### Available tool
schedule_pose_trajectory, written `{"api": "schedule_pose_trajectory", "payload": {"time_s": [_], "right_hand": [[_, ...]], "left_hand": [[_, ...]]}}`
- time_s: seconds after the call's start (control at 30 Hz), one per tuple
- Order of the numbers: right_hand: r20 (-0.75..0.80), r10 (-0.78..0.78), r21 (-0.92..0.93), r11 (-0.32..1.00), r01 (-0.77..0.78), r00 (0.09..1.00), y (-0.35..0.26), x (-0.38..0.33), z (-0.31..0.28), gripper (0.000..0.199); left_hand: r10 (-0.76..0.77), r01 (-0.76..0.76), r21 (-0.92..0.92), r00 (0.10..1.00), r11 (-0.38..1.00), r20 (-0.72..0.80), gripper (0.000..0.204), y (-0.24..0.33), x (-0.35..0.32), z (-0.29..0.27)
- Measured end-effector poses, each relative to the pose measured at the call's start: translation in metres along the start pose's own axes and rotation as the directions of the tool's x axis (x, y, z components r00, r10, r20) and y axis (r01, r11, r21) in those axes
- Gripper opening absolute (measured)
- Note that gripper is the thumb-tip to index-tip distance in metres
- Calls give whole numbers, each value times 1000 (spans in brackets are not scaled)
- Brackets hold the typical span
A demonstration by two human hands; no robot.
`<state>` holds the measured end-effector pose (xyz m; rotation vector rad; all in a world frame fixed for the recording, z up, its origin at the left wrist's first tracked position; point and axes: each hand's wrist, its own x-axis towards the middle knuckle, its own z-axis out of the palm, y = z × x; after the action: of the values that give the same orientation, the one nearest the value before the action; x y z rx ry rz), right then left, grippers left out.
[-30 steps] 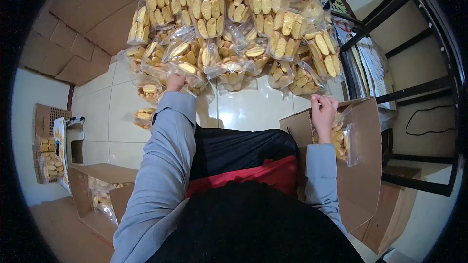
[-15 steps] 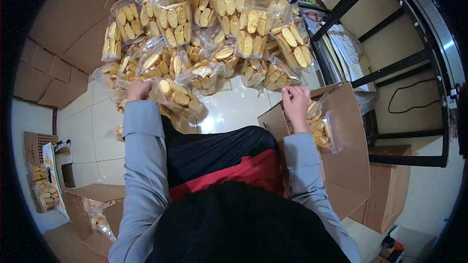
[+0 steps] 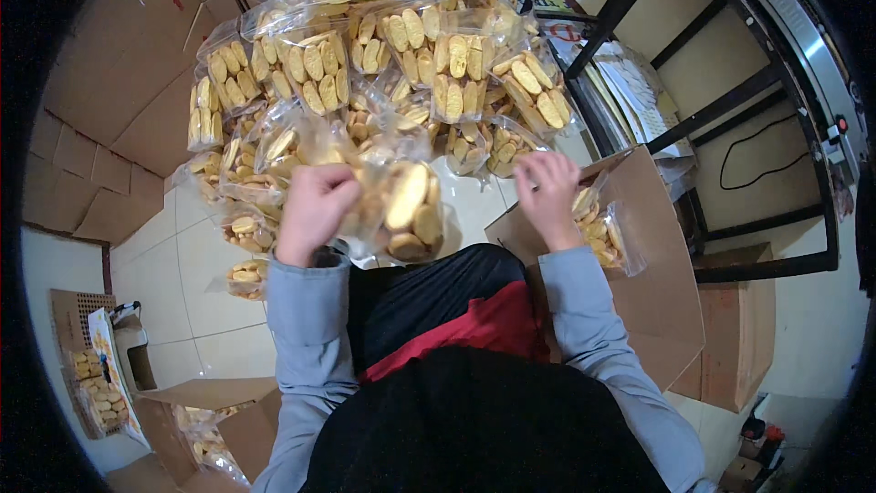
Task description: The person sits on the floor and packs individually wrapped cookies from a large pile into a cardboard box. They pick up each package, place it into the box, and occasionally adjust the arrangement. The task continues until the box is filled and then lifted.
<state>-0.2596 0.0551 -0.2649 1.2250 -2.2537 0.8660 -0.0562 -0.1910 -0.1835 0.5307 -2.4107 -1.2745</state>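
My left hand (image 3: 318,205) is closed on the top of a clear plastic bag of rusks (image 3: 408,212), oval and golden. That bag hangs over my lap, slightly blurred by motion. My right hand (image 3: 549,196) holds nothing; its fingers are loosely bent and apart, above the near left rim of an open cardboard box (image 3: 652,283). Inside this box, another bag of rusks (image 3: 604,236) shows against the wall, while the box's bottom is mostly hidden. In front of me rises a large heap of similar bags (image 3: 315,68) on the tiled floor.
A black metal frame (image 3: 730,96) stands at the right, with papers (image 3: 630,82) beside it. A second open box (image 3: 214,393) with bagged rusks sits at the lower left. Beyond it is a crate of rusks (image 3: 98,388). Large cardboard (image 3: 119,64) lines the far left.
My left hand has lifted a bag of rusks from the heap's near edge and brought it right, over my lap. My right hand has shifted slightly, its fingers loosening beside the box.
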Motion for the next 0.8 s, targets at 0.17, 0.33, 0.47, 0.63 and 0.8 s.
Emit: {"api": "schedule_pose_trajectory", "payload": {"time_s": [0.17, 0.33, 0.47, 0.63, 0.8], "right_hand": [[283, -279, 203, 953, 227, 918, -80, 30, -27, 51], [308, -314, 230, 940, 250, 898, -98, 35, -28, 59], [309, -415, 210, 907, 364, 856, -95, 38, -31, 25], [312, -480, 307, 868, 391, 820, -86, 29, -43, 6], [70, -270, 249, 937, 245, 960, -79, 20, -105, 10]], "left_hand": [[171, -184, 39, 960, 982, 221, 18, 29, 4, 34], [275, -303, 16, 885, 953, 376, 17, 28, 4, 38], [264, -288, -10, 862, 958, 434, 14, 28, 3, 40], [79, -132, 120, 925, 984, 372, 24, 16, 8, 38], [-89, 22, 229, 955, 973, 283, 41, -20, 29, 28]]}}
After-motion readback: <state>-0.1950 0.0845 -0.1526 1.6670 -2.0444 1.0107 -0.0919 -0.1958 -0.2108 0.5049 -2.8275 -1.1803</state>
